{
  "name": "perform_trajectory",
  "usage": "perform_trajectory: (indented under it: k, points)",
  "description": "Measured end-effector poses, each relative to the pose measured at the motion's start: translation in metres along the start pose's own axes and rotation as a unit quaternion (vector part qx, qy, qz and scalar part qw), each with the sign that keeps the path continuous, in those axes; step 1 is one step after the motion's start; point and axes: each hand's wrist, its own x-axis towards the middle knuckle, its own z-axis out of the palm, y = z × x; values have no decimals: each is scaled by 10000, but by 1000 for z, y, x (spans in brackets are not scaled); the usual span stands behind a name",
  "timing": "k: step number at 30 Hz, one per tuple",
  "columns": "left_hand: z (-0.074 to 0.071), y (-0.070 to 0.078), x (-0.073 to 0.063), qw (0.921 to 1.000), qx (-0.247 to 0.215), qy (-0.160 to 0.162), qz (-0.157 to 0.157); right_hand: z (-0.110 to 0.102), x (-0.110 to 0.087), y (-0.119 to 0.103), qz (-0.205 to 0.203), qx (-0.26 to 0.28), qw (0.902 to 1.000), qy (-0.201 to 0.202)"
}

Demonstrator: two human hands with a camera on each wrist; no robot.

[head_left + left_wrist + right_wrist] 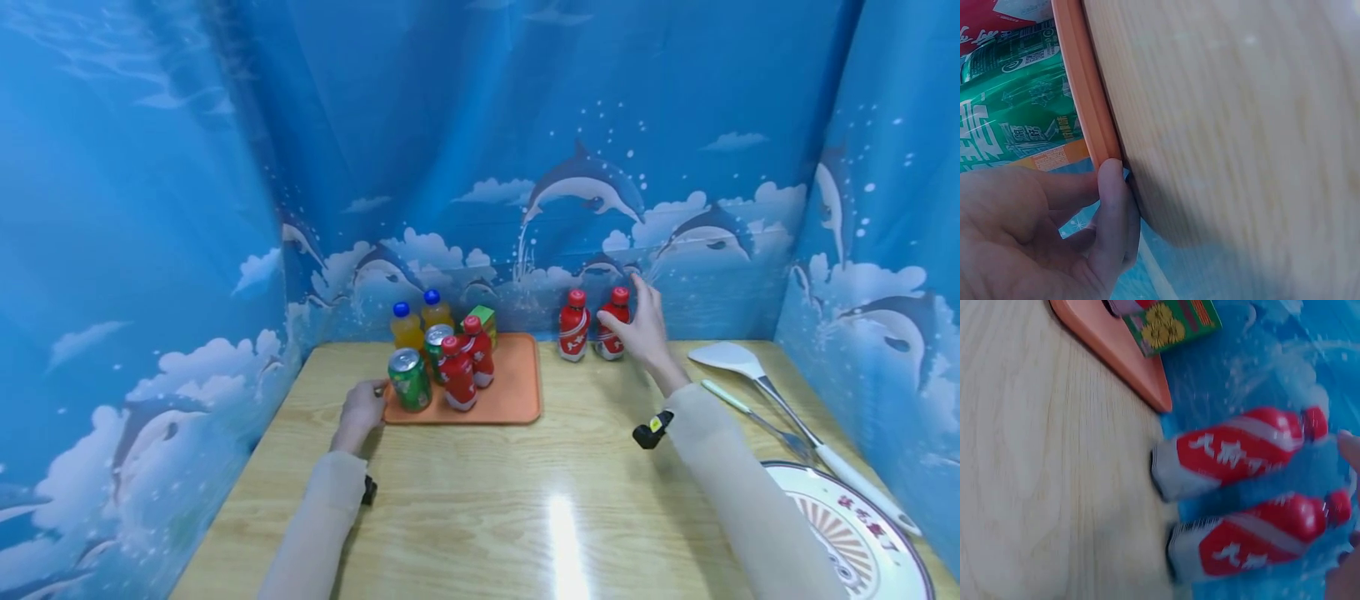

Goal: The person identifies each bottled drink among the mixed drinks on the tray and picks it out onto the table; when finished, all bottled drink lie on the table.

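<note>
My left hand (363, 407) pinches the front left corner of an orange tray (517, 392) between thumb and fingers, as the left wrist view shows. On the tray stand two red bottles (457, 379), two green cans (409, 383), two orange drinks with blue caps (406, 329) and a green and yellow box (486, 318). Right of the tray, two more red bottles (573, 329) stand upright near the back curtain. My right hand (643, 327) is at the rightmost red bottle (611, 333), thumb and fingers spread around its upper right side. Its fingertips show at the right wrist view's edge.
On the right of the table (480, 500) lie a white spatula (726, 358), a fork with a pale green handle (750, 410) and a white patterned plate (892, 550), partly behind my right sleeve. A blue dolphin curtain (450, 167) encloses the back and sides.
</note>
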Motion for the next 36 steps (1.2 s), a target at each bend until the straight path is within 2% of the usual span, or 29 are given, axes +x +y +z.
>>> perform_trajectory:
  k: [3, 5, 8, 11, 16, 21, 24, 29, 36]
  points:
    - [-1, -1, 1, 10000, 19, -9, -21, 10, -4, -19, -296, -74, 9970, 706]
    - [-1, -1, 0, 10000, 43, -10, -22, 17, -6, -31, -600, -99, 9929, 1027]
    - [-1, 0, -1, 10000, 71, -6, 17, 31, -7, -45, -1119, -104, 9861, 1222]
    - [-3, 0, -1, 10000, 84, 4, 30, 46, -8, -57, -1561, -27, 9805, 1196]
    - [-3, 1, -1, 10000, 76, 23, -8, 76, -12, -71, -1873, 42, 9799, 686]
    - [-3, 1, -2, 10000, 60, -10, -7, 105, -18, -79, -1784, 34, 9839, -124]
    - [-2, 1, -4, 10000, 52, -68, 3, 120, -21, -79, -1781, -23, 9826, -523]
    - [-2, 2, -4, 9999, -15, -142, -73, 137, -24, -76, -1744, -337, 9788, -1024]
    - [-2, 4, -3, 9997, -44, -165, -148, 154, -25, -76, -1783, -633, 9700, -1526]
